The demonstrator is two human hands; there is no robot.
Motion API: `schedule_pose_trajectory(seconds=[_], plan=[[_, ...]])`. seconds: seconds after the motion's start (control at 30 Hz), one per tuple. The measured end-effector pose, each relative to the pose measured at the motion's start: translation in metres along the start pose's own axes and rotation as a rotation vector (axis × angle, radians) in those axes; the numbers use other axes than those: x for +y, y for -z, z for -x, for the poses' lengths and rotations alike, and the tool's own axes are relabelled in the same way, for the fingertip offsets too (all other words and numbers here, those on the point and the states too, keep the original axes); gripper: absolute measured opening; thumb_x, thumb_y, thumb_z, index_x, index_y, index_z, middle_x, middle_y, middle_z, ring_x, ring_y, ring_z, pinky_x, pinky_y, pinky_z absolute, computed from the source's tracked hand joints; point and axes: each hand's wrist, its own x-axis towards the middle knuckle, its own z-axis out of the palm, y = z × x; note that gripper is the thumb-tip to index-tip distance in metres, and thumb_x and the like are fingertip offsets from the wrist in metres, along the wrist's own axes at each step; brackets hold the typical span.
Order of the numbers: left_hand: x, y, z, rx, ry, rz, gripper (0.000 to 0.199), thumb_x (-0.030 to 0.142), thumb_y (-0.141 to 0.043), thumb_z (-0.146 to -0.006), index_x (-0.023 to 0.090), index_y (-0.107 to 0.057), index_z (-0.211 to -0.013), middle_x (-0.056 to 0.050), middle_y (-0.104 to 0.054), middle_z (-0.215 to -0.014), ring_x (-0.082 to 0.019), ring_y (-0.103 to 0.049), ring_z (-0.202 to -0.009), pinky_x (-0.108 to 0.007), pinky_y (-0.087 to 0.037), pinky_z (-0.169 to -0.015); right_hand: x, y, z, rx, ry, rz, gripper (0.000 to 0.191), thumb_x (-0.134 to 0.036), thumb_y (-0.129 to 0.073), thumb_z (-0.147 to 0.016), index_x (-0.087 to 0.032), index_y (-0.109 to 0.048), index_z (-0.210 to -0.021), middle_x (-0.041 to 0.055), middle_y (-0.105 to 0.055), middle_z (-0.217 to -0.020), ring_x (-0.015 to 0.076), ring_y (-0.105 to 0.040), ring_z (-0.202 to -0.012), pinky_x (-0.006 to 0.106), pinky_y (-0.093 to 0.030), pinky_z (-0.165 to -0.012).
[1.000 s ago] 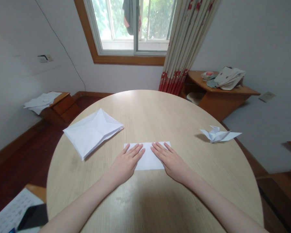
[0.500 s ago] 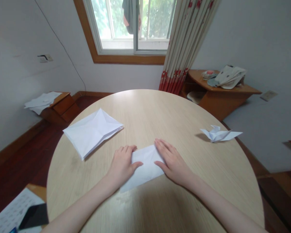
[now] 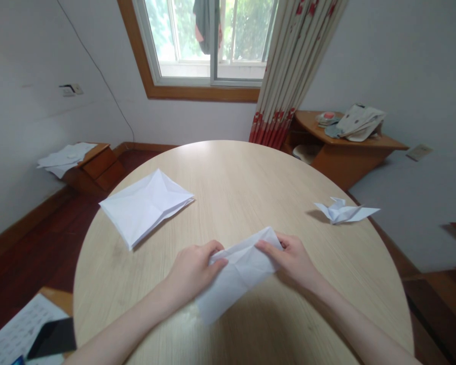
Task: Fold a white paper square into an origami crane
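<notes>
A folded sheet of white paper, creased and roughly rectangular, is held slantwise over the near part of the round table. My left hand pinches its upper left edge, thumb on top and fingers behind. At the right end, my right hand grips it with the thumb on the face and the fingers mostly hidden underneath. Farther left lies a stack of white paper with fold creases. A folded paper crane rests near the table's right edge.
Beyond the table, a curtain hangs beside the window. A wooden desk at the right carries a cloth bag. By the left wall, papers lie on a small cabinet. A black phone lies at the lower left.
Both hands lay on the paper against the table. Now they grip it, lifted and tilted, its right end higher in view. My right hand has moved right and its fingers have closed around the edge.
</notes>
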Motion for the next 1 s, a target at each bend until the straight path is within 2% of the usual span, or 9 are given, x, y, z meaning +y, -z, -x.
schedule_pose_trajectory(seconds=[0.13, 0.2, 0.33, 0.53, 0.67, 0.87, 1.0], plan=[[0.0037, 0.0021, 0.0005, -0.183, 0.028, 0.261, 0.033, 0.044, -0.052, -0.086, 0.018, -0.071, -0.083, 0.000, -0.066, -0.069, -0.013, -0.054, -0.060, -0.022, -0.033, -0.054, -0.0093, -0.0001, 0.0063, -0.059, 0.075, 0.067, 0.034, -0.047, -0.060, -0.076, -0.018, -0.058, -0.058, -0.0021, -0.047, -0.053, 0.0104, -0.039, -0.049, 0.024, -0.030, -0.046], [0.0028, 0.0004, 0.0000, -0.222, 0.038, 0.358, 0.038, 0.046, -0.051, -0.085, 0.015, -0.070, -0.075, 0.001, -0.061, -0.063, -0.011, -0.049, -0.057, -0.021, -0.030, -0.051, -0.0103, 0.0000, 0.0065, -0.063, 0.082, 0.089, 0.035, -0.046, -0.061, -0.074, -0.018, -0.055, -0.055, -0.0028, -0.044, -0.051, 0.0100, -0.037, -0.049, 0.024, -0.029, -0.045], [0.0010, -0.0044, -0.0013, -0.225, 0.142, 0.454, 0.034, 0.044, -0.057, -0.078, 0.014, -0.069, -0.071, 0.002, -0.057, -0.059, -0.010, -0.047, -0.054, -0.020, -0.028, -0.047, -0.0093, 0.0002, 0.0043, -0.056, 0.057, 0.119, 0.035, -0.046, -0.062, -0.072, -0.018, -0.053, -0.052, -0.0032, -0.042, -0.050, 0.0097, -0.035, -0.048, 0.024, -0.030, -0.045], [0.0035, -0.0037, -0.0031, -0.217, 0.273, 0.535, 0.029, 0.042, -0.067, -0.066, 0.013, -0.069, -0.072, 0.002, -0.059, -0.059, -0.010, -0.049, -0.051, -0.020, -0.030, -0.045, -0.0088, 0.0014, 0.0026, -0.101, -0.014, 0.052, 0.033, -0.047, -0.065, -0.070, -0.017, -0.060, -0.059, -0.0010, -0.051, -0.055, 0.0111, -0.043, -0.051, 0.023, -0.033, -0.045], [0.0040, -0.0020, -0.0040, -0.169, 0.278, 0.588, 0.032, 0.045, -0.070, -0.063, 0.013, -0.065, -0.068, 0.003, -0.056, -0.055, -0.009, -0.045, -0.049, -0.019, -0.028, -0.044, -0.0101, 0.0025, 0.0016, -0.091, -0.064, 0.007, 0.031, -0.047, -0.067, -0.067, -0.016, -0.062, -0.061, -0.0004, -0.054, -0.056, 0.0115, -0.045, -0.051, 0.023, -0.035, -0.046], [0.0036, -0.0023, -0.0043, -0.244, 0.279, 0.673, 0.036, 0.049, -0.068, -0.066, 0.013, -0.065, -0.071, 0.003, -0.056, -0.055, -0.008, -0.044, -0.046, -0.019, -0.027, -0.044, -0.0094, 0.0023, -0.0009, -0.089, -0.110, -0.054, 0.032, -0.047, -0.071, -0.062, -0.016, -0.061, -0.065, 0.0002, -0.055, -0.059, 0.0122, -0.048, -0.054, 0.024, -0.036, -0.047], [0.0006, -0.0034, -0.0045, -0.242, 0.254, 0.629, 0.033, 0.045, -0.069, -0.067, 0.012, -0.067, -0.070, 0.002, -0.058, -0.055, -0.009, -0.045, -0.047, -0.020, -0.027, -0.044, -0.0075, 0.0001, 0.0011, -0.115, -0.139, -0.155, 0.041, -0.056, -0.065, -0.069, -0.015, -0.061, -0.069, 0.0004, -0.053, -0.059, 0.0111, -0.045, -0.051, 0.023, -0.033, -0.044]])
